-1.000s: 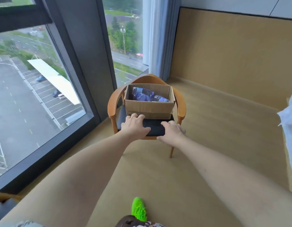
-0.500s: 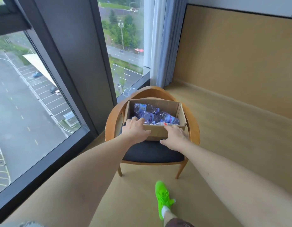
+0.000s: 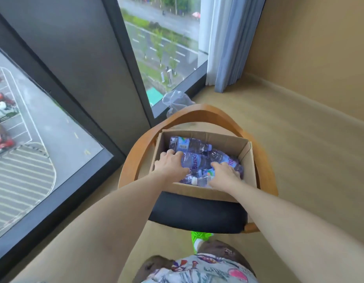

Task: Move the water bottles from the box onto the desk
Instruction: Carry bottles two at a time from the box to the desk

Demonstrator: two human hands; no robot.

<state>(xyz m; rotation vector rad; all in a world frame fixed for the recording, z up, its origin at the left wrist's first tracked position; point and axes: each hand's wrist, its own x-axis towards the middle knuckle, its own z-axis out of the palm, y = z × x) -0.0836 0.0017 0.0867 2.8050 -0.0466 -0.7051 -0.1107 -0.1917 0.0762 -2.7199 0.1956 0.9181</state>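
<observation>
An open cardboard box stands on the dark seat of a wooden armchair. Several clear water bottles with blue-purple labels lie on their sides in it. One bottle lies along the far wall, untouched. My left hand is inside the box, its fingers curled over the left end of the middle bottle. My right hand reaches in beside it and closes over the right-hand bottle. A smaller capped bottle lies between my hands. No desk is in view.
The armchair's curved wooden back wraps round the box. A floor-to-ceiling window and dark frame fill the left, with a curtain at the far corner. A crumpled plastic bag lies behind the chair. Tan floor spreads to the right.
I have stepped closer and now look down into the box. Both hands moved from the box's front rim down inside onto the bottles.
</observation>
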